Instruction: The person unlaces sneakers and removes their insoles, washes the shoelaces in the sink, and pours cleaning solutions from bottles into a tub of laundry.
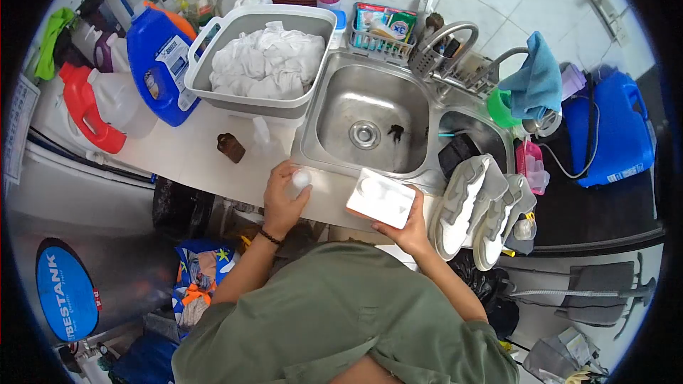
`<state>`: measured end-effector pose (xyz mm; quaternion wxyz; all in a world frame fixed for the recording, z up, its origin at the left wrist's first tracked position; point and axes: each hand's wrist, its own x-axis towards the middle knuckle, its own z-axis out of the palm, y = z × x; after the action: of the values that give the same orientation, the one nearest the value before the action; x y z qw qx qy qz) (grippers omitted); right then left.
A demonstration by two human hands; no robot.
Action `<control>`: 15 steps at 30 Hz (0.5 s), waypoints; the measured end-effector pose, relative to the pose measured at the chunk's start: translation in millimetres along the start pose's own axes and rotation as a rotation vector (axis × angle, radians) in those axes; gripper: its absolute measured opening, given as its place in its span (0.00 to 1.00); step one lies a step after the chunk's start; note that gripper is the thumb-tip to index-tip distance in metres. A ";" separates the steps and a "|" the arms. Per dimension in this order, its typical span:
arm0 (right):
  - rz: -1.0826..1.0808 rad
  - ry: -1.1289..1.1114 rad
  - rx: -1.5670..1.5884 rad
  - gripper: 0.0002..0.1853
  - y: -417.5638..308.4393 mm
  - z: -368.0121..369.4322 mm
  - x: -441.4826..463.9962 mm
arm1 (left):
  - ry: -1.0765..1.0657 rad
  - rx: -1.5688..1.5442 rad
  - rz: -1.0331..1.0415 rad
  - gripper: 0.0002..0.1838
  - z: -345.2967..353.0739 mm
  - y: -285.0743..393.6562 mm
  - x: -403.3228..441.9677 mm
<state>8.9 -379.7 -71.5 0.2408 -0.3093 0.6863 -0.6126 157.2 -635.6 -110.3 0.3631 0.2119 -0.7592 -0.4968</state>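
My left hand (283,203) is closed around a small bottle with a white cap (302,178), just in front of the counter's edge. In my right hand (404,222) is a white box (382,198) with an orange side, its bright face turned up and its print too washed out to read. The box is close to the front rim of the steel sink (334,117). Right of it, a pair of white shoes (469,206) leans at the sink's edge. A small dark brown object (230,147) and a translucent item (263,139) lie on the counter.
A grey-white tub (256,107) of white cloth stands left of the sink. Blue (160,64) and red-handled (92,110) jugs are farther left. A blue cloth (533,78) hangs by the faucet (455,35). Another blue jug (615,128) stands at right.
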 end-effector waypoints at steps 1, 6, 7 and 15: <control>-0.071 -0.058 -0.056 0.60 -2.7 -7.5 0.5 | 0.002 0.041 -0.015 0.33 -1.5 -3.1 -2.6; -0.132 0.177 0.166 0.46 -47.4 -47.8 24.5 | 0.019 0.313 0.006 0.32 -6.0 -14.7 -6.8; -0.122 0.266 0.037 0.33 -63.7 -63.7 33.3 | 0.016 0.359 0.011 0.32 -5.3 -12.3 -6.9; -0.338 0.729 -0.413 0.13 -129.6 -168.8 8.2 | 0.090 0.396 0.210 0.36 -6.7 -13.3 -25.3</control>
<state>-99.9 -276.3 79.7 -0.1871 -0.2226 0.7740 -0.5624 178.2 -627.9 -129.3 0.3976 0.2205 -0.8430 -0.2875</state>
